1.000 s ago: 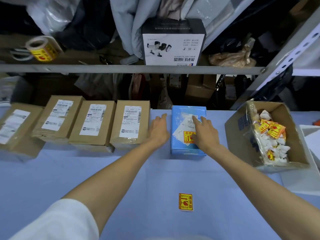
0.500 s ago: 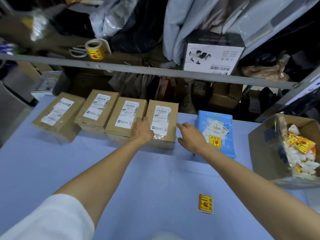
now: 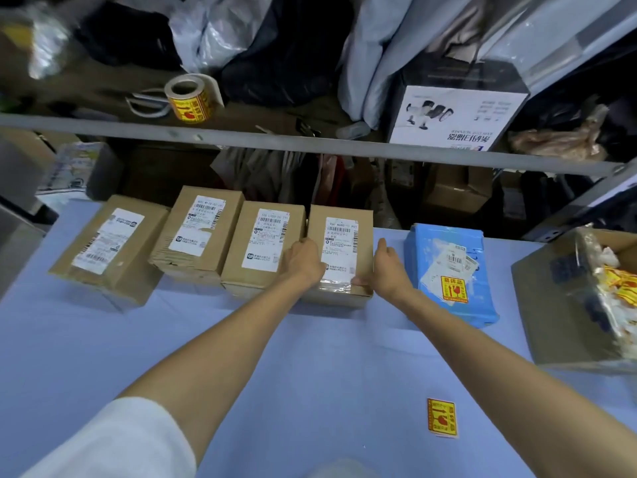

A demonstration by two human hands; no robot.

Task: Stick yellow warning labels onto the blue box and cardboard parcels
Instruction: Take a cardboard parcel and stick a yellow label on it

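Several cardboard parcels with white shipping labels stand in a row at the back of the blue table. My left hand (image 3: pixel 303 262) and my right hand (image 3: pixel 386 269) grip the two sides of the rightmost parcel (image 3: pixel 341 250). To its right lies the blue box (image 3: pixel 448 270), which bears a yellow warning label (image 3: pixel 454 288). One loose yellow warning label (image 3: pixel 442 417) lies on the table (image 3: pixel 138 339) near me. A roll of yellow labels (image 3: pixel 189 98) sits on the shelf above.
An open cardboard box (image 3: pixel 565 305) with crumpled backing paper and yellow labels stands at the right. A metal shelf rail (image 3: pixel 310 141) crosses above the parcels; scissors, bags and a white product box (image 3: pixel 455 115) sit on the shelf.
Both hands left the blue box and moved left. They now hold the rightmost cardboard parcel by its sides. The camera view shifted left as well.
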